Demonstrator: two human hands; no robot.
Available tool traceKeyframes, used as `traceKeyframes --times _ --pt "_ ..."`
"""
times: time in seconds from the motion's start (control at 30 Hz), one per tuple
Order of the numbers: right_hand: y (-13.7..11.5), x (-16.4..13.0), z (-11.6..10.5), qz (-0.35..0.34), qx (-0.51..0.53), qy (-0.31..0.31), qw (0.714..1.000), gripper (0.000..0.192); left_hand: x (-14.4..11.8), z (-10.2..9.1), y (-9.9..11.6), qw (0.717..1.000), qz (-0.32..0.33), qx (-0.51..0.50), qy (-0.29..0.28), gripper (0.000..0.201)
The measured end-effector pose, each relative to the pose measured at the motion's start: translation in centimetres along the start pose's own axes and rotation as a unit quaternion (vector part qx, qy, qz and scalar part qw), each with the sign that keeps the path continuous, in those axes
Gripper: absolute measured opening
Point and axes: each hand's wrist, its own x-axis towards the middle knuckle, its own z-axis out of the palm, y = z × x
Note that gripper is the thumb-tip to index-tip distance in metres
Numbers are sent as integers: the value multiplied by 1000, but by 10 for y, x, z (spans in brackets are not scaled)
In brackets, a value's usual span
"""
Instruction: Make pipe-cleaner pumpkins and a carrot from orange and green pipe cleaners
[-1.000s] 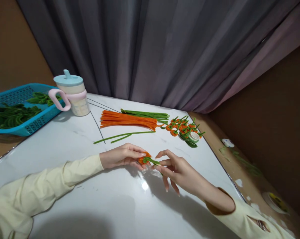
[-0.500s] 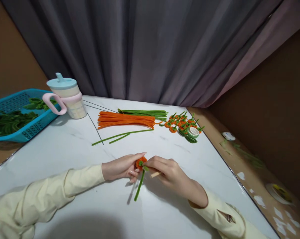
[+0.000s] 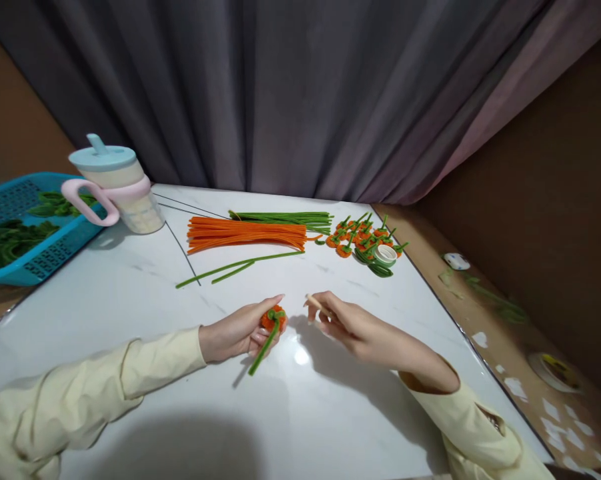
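Observation:
My left hand (image 3: 238, 330) pinches a small orange pipe-cleaner flower (image 3: 273, 319) whose green stem (image 3: 260, 350) hangs down toward the white table (image 3: 300, 407). A little to the right, my right hand (image 3: 348, 323) holds a thin wooden stick (image 3: 316, 304) between its fingers, apart from the flower. Beyond the hands lie two loose green pipe cleaners (image 3: 235, 266), a bundle of orange pipe cleaners (image 3: 245, 235) and a bundle of green ones (image 3: 285, 217).
A pile of finished orange flowers (image 3: 358, 237) with a roll of tape (image 3: 385, 254) lies at the back right. A lidded cup with a pink handle (image 3: 115, 190) stands at the back left beside a blue basket (image 3: 30, 260) of green pieces. A curtain hangs behind.
My right hand has drawn away from the flower, taking the stick with it. The flower stays in my left hand, its stem now pointing down and to the left.

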Motion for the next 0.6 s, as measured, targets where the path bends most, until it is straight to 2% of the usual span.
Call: traceKeyframes --times 0.13,0.23,0.33,0.43,0.53,0.6 --pt "-7 -4 -11 -15 21 -107 994 27 2 -4 -1 1000 -3 -15 -4 51" --pt "-9 0 0 -36 30 -120 992 34 0 -1 -2 1000 3 17 1 52" --pt "-8 6 22 -81 17 -75 994 29 -5 6 -2 997 21 71 38 53" --pt "-5 10 42 -100 -49 19 994 20 -7 11 -3 990 20 133 51 57" --pt "-2 11 52 -133 -143 100 976 17 -7 11 -4 987 24 152 43 56" --pt "-1 11 54 -165 -211 129 955 18 -5 9 -6 988 40 141 39 51"
